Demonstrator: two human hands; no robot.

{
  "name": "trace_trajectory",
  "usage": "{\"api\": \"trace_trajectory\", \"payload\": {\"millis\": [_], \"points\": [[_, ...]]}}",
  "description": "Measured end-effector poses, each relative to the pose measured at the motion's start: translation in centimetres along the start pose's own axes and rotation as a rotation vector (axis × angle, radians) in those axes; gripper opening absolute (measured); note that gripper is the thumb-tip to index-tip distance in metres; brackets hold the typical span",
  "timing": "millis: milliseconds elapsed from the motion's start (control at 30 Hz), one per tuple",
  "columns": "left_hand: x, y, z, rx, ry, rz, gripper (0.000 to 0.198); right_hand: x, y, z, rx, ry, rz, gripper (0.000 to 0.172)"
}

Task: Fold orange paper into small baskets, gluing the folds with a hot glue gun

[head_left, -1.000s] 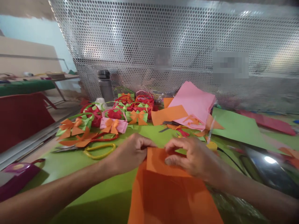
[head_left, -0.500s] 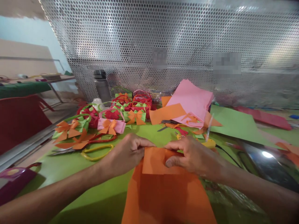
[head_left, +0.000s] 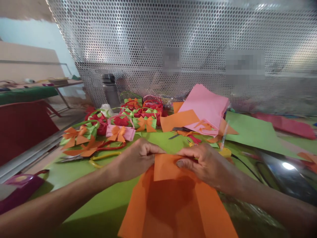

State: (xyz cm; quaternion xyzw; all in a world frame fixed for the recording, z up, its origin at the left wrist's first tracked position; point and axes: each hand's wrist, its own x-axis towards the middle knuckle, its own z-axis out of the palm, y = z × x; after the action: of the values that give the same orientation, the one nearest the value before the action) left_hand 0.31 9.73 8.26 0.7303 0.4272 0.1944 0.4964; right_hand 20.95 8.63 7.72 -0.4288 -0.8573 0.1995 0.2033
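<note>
An orange paper sheet [head_left: 173, 208] with long creases lies in front of me, its far end folded back toward me as a flap [head_left: 165, 168]. My left hand [head_left: 137, 160] is closed at the flap's left corner, thumb and fingers pinching the paper. At the right side of the flap, my right hand [head_left: 205, 163] grips the paper, thumb on top and fingertips along the folded edge. Just left of my left hand are yellow-handled scissors [head_left: 104, 158], partly hidden by my wrist. Beyond my right hand sits a yellow glue gun [head_left: 225, 152] with a black cord.
Small paper bags with bows [head_left: 146, 123] crowd the back left near a grey bottle [head_left: 110, 91]. Pink sheets [head_left: 203, 104], green paper [head_left: 257, 132] and a dark phone-like slab [head_left: 287, 175] lie to the right. A purple device [head_left: 21, 191] is at left. Perforated metal [head_left: 148, 39] rises behind.
The orange sheet's near part spreads wider and its side creases have opened out. Both hands keep hold of the folded end, and the flap looks slightly shorter. The view has shifted slightly.
</note>
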Motion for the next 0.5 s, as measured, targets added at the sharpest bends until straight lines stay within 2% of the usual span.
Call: {"api": "trace_trajectory", "payload": {"millis": [100,267,400,500], "points": [[-0.16,0.22,-0.06,-0.029,-0.022,0.004,0.025,0.02,-0.25,-0.06,0.001,0.031,0.003,0.012],[-0.07,0.26,-0.43,-0.349,-0.185,-0.083,0.023,0.27,-0.39,-0.24,-0.092,0.044,0.086,0.016],[0.34,-0.22,-0.65,-0.517,-0.186,-0.139,0.028,0.54,-0.22,-0.20,-0.140,0.030,0.143,0.015],[0.50,-0.55,-0.82,-0.466,-0.158,-0.144,0.034,0.64,-0.22,-0.06,-0.163,0.023,0.147,0.016]]}}
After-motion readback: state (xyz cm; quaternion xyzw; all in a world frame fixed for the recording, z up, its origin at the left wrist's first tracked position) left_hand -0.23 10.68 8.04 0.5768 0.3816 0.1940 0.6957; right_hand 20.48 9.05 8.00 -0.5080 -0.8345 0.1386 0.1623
